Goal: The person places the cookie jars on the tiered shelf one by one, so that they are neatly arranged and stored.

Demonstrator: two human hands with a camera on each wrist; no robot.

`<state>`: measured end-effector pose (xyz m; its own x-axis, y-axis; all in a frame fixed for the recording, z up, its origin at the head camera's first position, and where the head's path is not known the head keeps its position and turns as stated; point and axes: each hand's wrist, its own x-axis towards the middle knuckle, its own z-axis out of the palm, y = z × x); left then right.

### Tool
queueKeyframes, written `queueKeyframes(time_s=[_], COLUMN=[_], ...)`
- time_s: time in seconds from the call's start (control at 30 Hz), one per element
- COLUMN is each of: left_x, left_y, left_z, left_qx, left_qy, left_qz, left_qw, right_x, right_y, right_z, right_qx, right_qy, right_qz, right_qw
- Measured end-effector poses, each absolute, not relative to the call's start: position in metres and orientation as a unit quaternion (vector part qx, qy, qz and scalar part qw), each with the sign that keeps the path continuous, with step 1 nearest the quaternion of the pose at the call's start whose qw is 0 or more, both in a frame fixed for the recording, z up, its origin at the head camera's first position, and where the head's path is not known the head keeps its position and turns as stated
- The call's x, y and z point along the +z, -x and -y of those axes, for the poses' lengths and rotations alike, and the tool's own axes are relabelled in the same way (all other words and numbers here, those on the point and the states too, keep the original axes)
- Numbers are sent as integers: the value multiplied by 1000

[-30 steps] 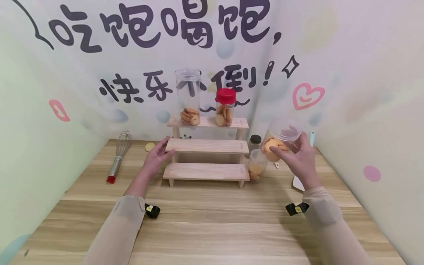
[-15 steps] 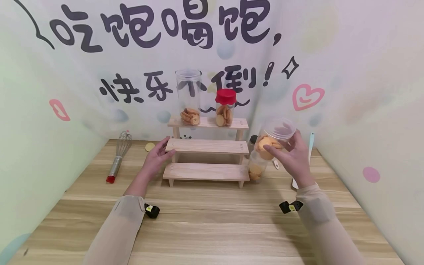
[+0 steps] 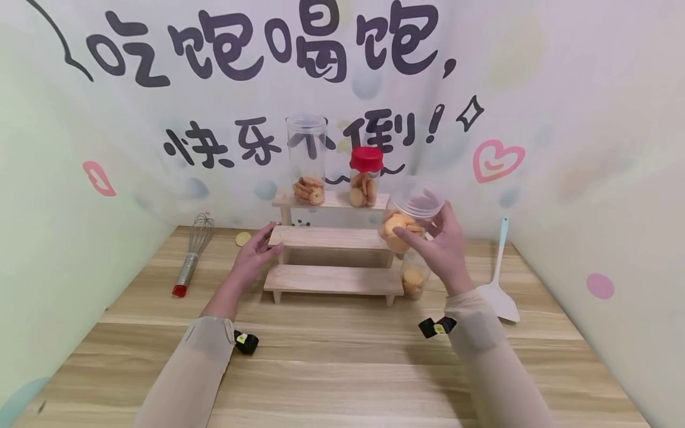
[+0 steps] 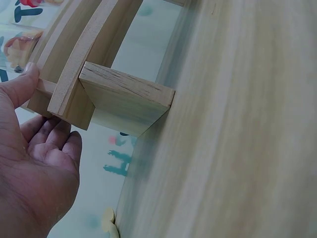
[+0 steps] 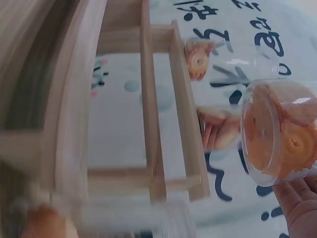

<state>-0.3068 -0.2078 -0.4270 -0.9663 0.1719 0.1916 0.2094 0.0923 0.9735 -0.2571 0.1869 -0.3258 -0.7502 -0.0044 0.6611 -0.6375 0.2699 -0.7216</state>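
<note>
In the head view my right hand [image 3: 441,252] grips a clear plastic jar [image 3: 416,199] with round cookies in its bottom. The jar is held in the air before the right end of a three-step wooden display shelf [image 3: 332,279]. In the right wrist view the raised jar [image 5: 280,131] is at the right edge, with fingers around its side. My left hand [image 3: 254,258] holds the left end of the middle step. The left wrist view shows the thumb on one side of the shelf [image 4: 124,89] and the fingers curled at the other.
A tall cookie jar [image 3: 307,157] and a red-lidded jar [image 3: 365,178] stand on the top step. Another cookie jar [image 3: 414,279] stands on the table right of the shelf. A whisk [image 3: 192,255] lies left, a white spatula [image 3: 497,291] right.
My right hand has carried the jar leftward and slightly up, from right of the shelf to its right end. The spatula is now uncovered. The left hand has stayed in place.
</note>
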Motion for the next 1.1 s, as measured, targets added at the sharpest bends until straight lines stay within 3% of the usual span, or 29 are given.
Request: queueKeyframes(time_s=[0.4,0.6,0.83,1.1], left_x=[-426,-430,-425,-429], left_y=[308,309,308,310], left_z=[207,201,204,208], left_qx=[-650,-658,-664,-668], left_qy=[129,147,146,146], left_qz=[749,738,733,729], left_qw=[20,16,4,18], right_x=[-314,-335,-367,-376], right_y=[269,279,293,300], right_z=[-80,-35,-16,-16], right_qx=[669,632,583,583], right_qy=[-248,-267,-262,-255], right_qz=[670,702,748,759], right_qw=[207,191,180,142])
